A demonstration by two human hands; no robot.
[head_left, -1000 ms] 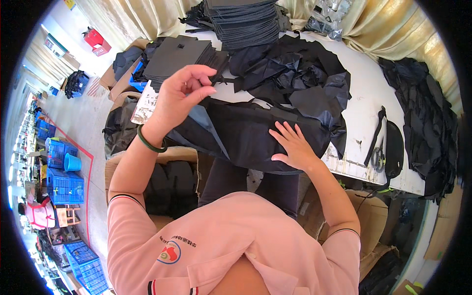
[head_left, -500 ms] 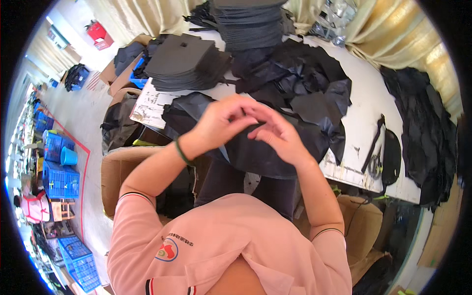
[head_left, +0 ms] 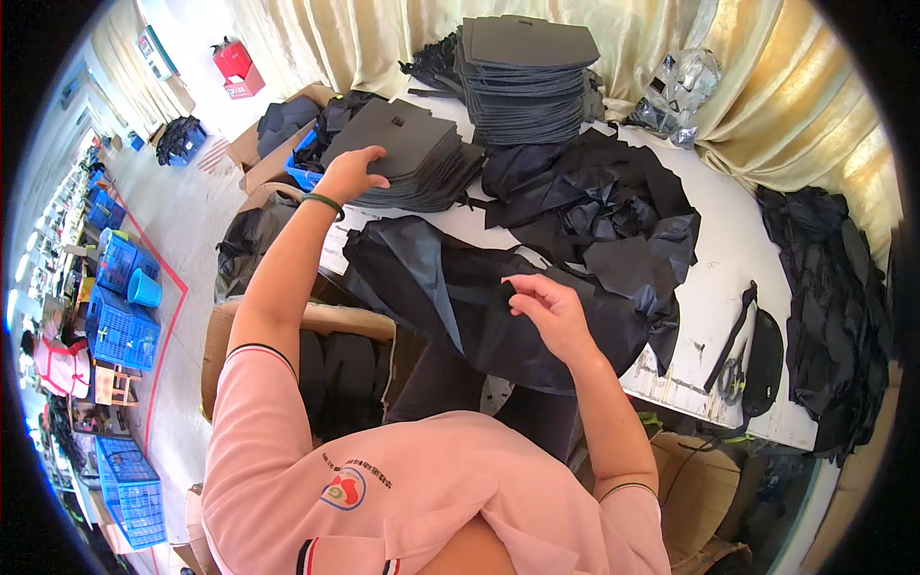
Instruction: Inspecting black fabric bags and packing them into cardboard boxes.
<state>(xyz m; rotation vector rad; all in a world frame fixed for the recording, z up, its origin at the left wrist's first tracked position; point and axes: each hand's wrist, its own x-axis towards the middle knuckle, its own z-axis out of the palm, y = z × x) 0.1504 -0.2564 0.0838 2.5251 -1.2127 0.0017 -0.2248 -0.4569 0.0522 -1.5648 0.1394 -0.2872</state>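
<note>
At the left edge of a stack of dark grey flat panels (head_left: 407, 144), my left hand (head_left: 351, 177) is open, thumb and fingers apart. Whether it touches the top panel I cannot tell. My right hand (head_left: 548, 309) pinches a small black piece (head_left: 508, 290) between thumb and fingers. Beneath that hand, black fabric (head_left: 498, 335) is spread over my lap and the table's near edge, with a lighter grey-blue fold at its left. More crumpled black fabric (head_left: 594, 201) lies heaped just beyond.
A taller panel stack (head_left: 522, 86) stands at the back of the white table (head_left: 714, 249). Scissors (head_left: 732, 380) and a black strapped piece (head_left: 764, 359) lie to the right. Black cloth (head_left: 834, 316) hangs at far right. An open cardboard box (head_left: 225, 350) sits at lower left.
My hands have parted from their place together over the fabric. The left has reached forward and left to the panel stack; the right stays above the fabric, lower, with a black piece showing.
</note>
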